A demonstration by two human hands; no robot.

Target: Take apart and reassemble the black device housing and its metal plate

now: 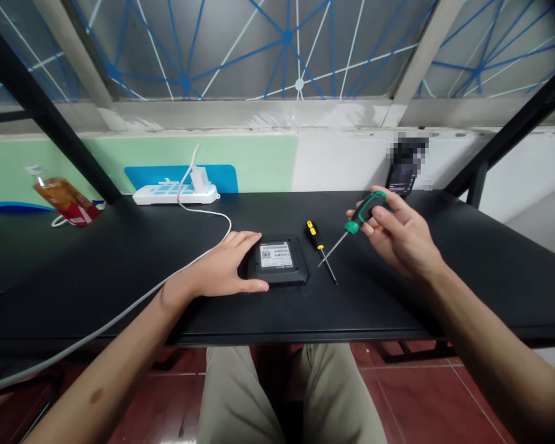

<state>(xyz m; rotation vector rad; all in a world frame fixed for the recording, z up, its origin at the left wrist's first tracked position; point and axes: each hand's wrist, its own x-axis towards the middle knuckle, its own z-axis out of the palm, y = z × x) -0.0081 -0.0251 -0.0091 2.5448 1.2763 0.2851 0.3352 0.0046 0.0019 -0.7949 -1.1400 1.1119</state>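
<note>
A small black box-shaped device with a white label lies on the black table. My left hand rests flat against its left side, thumb along the front edge, holding it steady. My right hand hovers to the right, fingers wrapped round the handle of a green-and-black screwdriver; its shaft slants down-left, tip just above the table. A second screwdriver with a yellow-and-black handle lies on the table between the device and my right hand.
A white power strip sits at the back, and its white cable runs across the table past my left arm. An orange drink pouch lies at the far left. A dark phone-like object stands at the back right. Black frame posts flank the table.
</note>
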